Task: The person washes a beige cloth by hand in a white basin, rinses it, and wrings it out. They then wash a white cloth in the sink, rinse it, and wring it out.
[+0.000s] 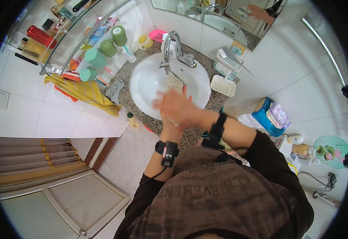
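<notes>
A pale, wet-looking cloth [175, 83] lies lengthwise along my left hand [186, 95] over the front of the white washbasin [141, 98]. That hand is mostly covered; its fingertips show beside the cloth. My right hand [175, 106], blurred by motion, lies across the cloth and the left hand. How its fingers close is not clear. The cloth's upper end reaches under the chrome faucet [171, 35], which has a small side tap [163, 65]. A strapped device sits on each wrist.
Speckled stone counter [124, 95] surrounds the basin. A grey cloth [114, 91] lies left; a white soap dish [223, 85] and a brush [232, 56] are right. Cups [95, 57] hang beneath a glass shelf [63, 33]. A yellow towel [87, 94] hangs left. A blue box [265, 115] holds a tissue pack.
</notes>
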Demonstrator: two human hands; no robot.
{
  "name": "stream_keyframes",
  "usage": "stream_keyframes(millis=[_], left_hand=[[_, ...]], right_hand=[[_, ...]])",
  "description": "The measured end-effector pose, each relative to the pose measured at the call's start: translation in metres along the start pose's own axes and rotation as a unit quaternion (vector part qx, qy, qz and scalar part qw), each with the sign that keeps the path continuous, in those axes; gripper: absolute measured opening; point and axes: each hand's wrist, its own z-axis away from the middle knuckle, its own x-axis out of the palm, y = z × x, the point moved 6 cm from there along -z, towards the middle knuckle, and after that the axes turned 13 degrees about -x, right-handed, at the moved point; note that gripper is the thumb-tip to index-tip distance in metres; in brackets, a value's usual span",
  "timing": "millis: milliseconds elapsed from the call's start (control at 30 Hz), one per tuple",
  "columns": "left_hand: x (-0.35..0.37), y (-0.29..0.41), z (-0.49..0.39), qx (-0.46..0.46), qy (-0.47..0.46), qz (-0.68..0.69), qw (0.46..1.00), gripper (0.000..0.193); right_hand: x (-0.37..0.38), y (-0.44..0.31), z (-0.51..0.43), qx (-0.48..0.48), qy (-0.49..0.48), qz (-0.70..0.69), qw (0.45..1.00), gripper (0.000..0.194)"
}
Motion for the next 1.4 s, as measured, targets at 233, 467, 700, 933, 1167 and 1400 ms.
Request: stream_keyframes(millis=[233,467,700,933,1167,1400], left_hand=[[-0.006,-0.011,-0.001,-0.108,-0.006,0.095,0.990,0.044],[0.014,-0.006,0.000,-0.012,0.015,0.072,0.997,0.038],[0.015,-0.020,-0.002,-0.092,-0.056,0.076,0.991,0.041],[0.010,-0.024,0.006,-0.007,0.137,-0.197,0.971,0.047],[-0.002,-0.041,0.006,-0.011,0.026,-0.086,0.996,0.042],[0.002,-0.060,0.021,-0.075,0.113,0.059,0.989,0.043]], right_hand=[[-0.038,0.005,-0.024,0.019,-0.066,-0.002,0.998,0.031],[-0.023,-0.027,-0.014,-0.014,-0.021,0.110,0.994,0.024],[-0.051,-0.011,-0.026,-0.043,-0.127,0.072,0.988,0.027],[-0.045,0.007,-0.017,-0.047,-0.091,-0.009,0.995,0.023],[-0.035,-0.049,0.030,-0.214,-0.058,-0.035,0.975,0.020],[-0.038,0.094,0.052,0.035,-0.075,-0.006,0.997,0.021]])
